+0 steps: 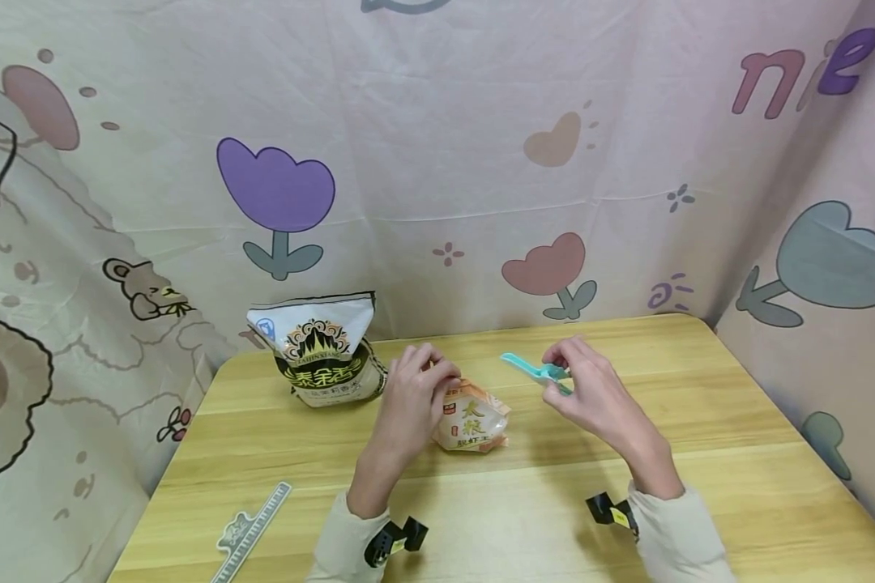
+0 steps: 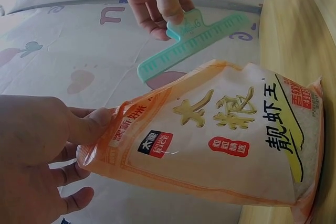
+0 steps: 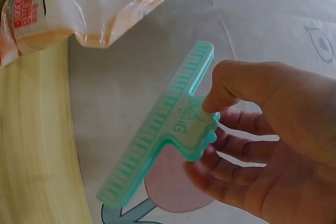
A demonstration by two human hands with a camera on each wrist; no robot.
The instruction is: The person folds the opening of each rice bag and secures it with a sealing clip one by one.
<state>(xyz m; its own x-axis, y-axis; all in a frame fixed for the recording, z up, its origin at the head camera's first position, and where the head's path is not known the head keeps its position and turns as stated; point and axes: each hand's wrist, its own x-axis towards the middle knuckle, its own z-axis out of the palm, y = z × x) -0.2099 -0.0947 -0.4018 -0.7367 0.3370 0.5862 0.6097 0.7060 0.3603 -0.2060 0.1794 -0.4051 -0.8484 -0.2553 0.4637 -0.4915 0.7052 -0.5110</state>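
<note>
An orange and white bag of rice [image 1: 472,417] stands on the table, its top pinched by my left hand [image 1: 412,391]. In the left wrist view the thumb and fingers of that hand [image 2: 47,156] grip the folded top of the rice bag [image 2: 210,135]. To the right of the bag, my right hand [image 1: 591,389] holds a teal bag clip [image 1: 532,368] above the table. Seen from the right wrist, the thumb and fingers [image 3: 262,129] pinch the handle of the long clip [image 3: 163,124], apart from the bag.
A larger black and white rice bag [image 1: 321,356] with a folded top stands at the back left. A white bag clip [image 1: 251,530] lies on the wooden table [image 1: 554,502] at the front left. Behind the table hangs a patterned cloth [image 1: 408,162].
</note>
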